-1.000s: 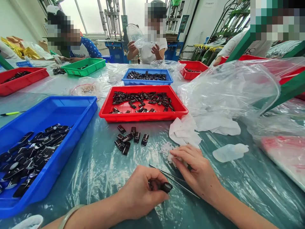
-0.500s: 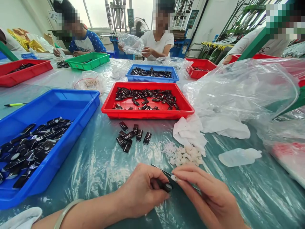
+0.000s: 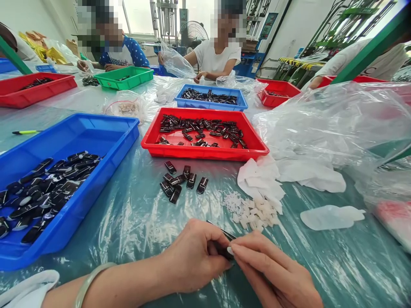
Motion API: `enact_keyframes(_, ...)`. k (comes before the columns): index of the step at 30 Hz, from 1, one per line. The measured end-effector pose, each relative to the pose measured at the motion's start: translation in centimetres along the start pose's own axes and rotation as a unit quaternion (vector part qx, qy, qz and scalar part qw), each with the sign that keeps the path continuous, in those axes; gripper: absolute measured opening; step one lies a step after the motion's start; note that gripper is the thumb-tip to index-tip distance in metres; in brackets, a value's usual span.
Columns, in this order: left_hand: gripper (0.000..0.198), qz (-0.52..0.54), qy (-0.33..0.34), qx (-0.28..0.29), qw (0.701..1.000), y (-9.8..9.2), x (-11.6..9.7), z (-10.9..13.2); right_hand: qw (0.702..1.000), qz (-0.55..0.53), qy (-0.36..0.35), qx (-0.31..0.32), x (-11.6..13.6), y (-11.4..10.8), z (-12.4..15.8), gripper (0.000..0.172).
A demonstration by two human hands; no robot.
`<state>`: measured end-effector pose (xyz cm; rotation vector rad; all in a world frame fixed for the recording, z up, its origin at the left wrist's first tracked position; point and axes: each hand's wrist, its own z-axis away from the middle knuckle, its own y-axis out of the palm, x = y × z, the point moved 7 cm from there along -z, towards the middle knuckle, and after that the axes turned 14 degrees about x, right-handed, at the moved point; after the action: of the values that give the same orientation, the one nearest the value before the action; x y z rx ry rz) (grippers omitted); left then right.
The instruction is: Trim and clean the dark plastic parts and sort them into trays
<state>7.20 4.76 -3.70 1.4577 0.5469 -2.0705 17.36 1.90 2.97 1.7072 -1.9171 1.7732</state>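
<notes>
My left hand is closed around a small black plastic part, mostly hidden by the fingers. My right hand pinches a small white piece against the part's end. Thin metal tweezers also lie in my right hand, their tip pointing up and left past the left fingers. Just beyond the hands are small translucent pads and smaller clear bits in a loose pile. Several black parts with a shiny face lie farther off on the plastic-covered table.
To the left stands a blue tray of black parts. A red tray and a smaller blue tray hold more. White cloth, a translucent bottle and plastic sheeting lie right. Co-workers sit across the table.
My right hand has moved slightly left and down, bringing the white piece from just beside the black part to its end. The view has shifted slightly. A co-worker opposite has lowered one hand.
</notes>
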Motion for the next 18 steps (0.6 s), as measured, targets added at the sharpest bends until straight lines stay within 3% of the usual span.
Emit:
enact_keyframes(8, 0.013, -0.006, 0.001, -0.006, 1.000, 0.0, -0.1, 0.1, 0.999, 0.024, 0.010, 0.031, -0.3, 0.5, 0.8, 0.045)
enact_keyframes(18, 0.006, -0.041, 0.007, -0.019, 0.999, 0.0, -0.4, 0.2, 0.997, 0.058, -0.003, 0.044, -0.1, 0.3, 0.8, 0.042)
